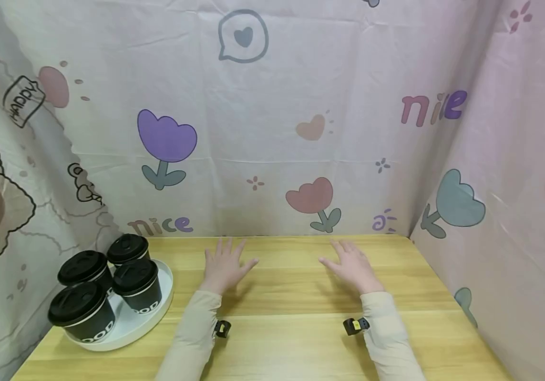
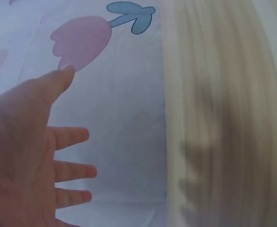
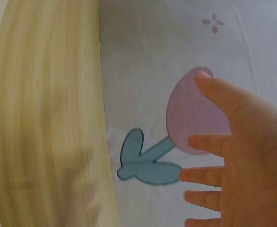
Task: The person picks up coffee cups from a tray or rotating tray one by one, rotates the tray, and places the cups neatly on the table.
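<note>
In the head view my left hand (image 1: pixel 224 270) hovers palm down over the wooden table (image 1: pixel 277 338), fingers spread, holding nothing. My right hand (image 1: pixel 350 267) mirrors it on the other side, fingers and thumb also apart with nothing between them. Both wrist views show extended fingers against the printed curtain, and shadows fall on the wood. To the left of my left hand stands a round white tray (image 1: pixel 164 296). It carries several black paper cups with black lids; a front cup (image 1: pixel 96 323) and one beside it (image 1: pixel 143 299) show white lettering.
A pale curtain (image 1: pixel 253 106) with printed flowers and words hangs behind the table and along both sides. Small black cameras (image 1: pixel 222 328) sit on the wrists. The tray stands near the table's left edge, close to the curtain.
</note>
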Motion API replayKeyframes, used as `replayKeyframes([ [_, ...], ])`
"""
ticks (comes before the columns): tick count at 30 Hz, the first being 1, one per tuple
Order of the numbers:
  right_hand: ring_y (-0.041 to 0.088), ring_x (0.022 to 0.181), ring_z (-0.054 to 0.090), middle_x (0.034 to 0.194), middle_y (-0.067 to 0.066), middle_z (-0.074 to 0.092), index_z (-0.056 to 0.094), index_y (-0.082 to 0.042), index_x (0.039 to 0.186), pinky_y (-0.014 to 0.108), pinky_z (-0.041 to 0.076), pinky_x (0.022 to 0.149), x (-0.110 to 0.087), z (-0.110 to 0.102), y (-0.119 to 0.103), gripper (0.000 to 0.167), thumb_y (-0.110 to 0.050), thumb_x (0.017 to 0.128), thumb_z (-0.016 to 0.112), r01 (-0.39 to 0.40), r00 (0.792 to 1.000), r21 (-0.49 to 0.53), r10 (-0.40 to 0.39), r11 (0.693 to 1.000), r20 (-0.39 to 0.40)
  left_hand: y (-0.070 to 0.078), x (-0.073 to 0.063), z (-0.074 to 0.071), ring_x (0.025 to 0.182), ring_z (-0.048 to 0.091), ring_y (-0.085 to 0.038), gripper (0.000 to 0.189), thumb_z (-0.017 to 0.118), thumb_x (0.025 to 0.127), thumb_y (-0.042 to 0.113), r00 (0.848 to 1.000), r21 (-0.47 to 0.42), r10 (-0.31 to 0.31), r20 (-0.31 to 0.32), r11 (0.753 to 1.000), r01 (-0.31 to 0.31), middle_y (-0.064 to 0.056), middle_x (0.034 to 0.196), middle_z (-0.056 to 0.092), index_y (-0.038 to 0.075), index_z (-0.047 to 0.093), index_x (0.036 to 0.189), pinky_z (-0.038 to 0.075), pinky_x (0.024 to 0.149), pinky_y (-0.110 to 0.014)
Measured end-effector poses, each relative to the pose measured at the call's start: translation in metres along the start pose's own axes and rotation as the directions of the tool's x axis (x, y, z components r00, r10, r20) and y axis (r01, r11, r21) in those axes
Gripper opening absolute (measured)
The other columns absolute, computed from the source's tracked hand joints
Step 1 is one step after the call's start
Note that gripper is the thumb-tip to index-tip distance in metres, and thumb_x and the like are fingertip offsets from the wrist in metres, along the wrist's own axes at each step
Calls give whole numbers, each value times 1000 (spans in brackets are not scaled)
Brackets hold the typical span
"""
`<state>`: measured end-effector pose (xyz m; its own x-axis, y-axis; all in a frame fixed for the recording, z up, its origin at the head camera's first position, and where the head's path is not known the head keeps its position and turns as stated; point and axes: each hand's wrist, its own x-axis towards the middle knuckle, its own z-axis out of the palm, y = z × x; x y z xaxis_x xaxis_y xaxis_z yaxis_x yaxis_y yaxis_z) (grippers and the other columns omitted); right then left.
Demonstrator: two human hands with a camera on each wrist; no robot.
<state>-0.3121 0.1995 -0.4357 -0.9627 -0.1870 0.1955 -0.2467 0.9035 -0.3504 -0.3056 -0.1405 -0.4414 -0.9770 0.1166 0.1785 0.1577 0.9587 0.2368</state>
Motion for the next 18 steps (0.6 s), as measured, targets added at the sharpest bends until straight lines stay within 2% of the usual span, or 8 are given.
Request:
replayKeyframes([
  [2,48,140,33,150,25,39,35,-8,150,65,24,116,1,2,-6,77,-56,93,53,20,1000,23,-20,1000,-11,-1,-4,-5,147,21,-44,77,37,91,73,999,33,26,-37,999,-24,-17,159,29,25,36,151,12,113,-74],
  [4,46,137,39,147,24,44,39,-6,148,62,29,115,2,5,-13,74,-52,93,56,36,999,58,-35,998,-15,-3,-10,-10,140,36,-42,69,45,93,65,994,75,63,-94,996,-56,-17,152,42,20,45,146,24,111,-72],
  [6,45,135,42,146,23,47,42,-4,146,60,31,114,3,10,-19,71,-49,93,59,52,999,91,-51,994,-18,-6,-17,-15,130,50,-40,61,53,93,56,983,110,100,-157,990,-83,-16,142,54,17,52,140,35,107,-67],
  [8,42,135,44,146,22,48,44,-4,144,57,33,115,5,15,-25,69,-46,92,60,65,998,122,-63,990,-22,-9,-25,-21,117,60,-38,53,61,92,46,962,133,144,-231,984,-115,-15,130,63,13,58,133,45,99,-62],
  [10,40,134,46,145,20,50,46,-4,143,55,34,115,7,20,-32,66,-43,93,61,85,996,138,-82,987,-29,-12,-33,-25,107,66,-35,46,66,90,39,934,151,187,-303,978,-147,-14,120,69,10,62,127,52,92,-56],
  [14,36,133,49,142,17,54,50,-6,140,50,37,115,12,28,-48,59,-39,93,62,123,992,171,-119,978,-32,-20,-48,-37,90,71,-33,35,71,87,28,853,188,271,-445,960,-206,-14,104,74,6,68,114,58,76,-49],
  [17,33,130,53,139,15,57,53,-7,138,47,41,112,15,32,-62,55,-39,94,61,162,987,175,-157,971,-38,-29,-60,-48,81,71,-32,30,72,84,23,798,222,309,-517,949,-224,-14,95,75,5,70,108,58,67,-46],
  [18,32,128,54,138,15,58,54,-7,137,47,42,111,17,34,-67,53,-38,94,61,175,985,179,-170,968,-41,-32,-65,-51,79,71,-31,30,71,84,23,788,232,311,-532,948,-218,-13,94,75,5,70,108,58,65,-45],
])
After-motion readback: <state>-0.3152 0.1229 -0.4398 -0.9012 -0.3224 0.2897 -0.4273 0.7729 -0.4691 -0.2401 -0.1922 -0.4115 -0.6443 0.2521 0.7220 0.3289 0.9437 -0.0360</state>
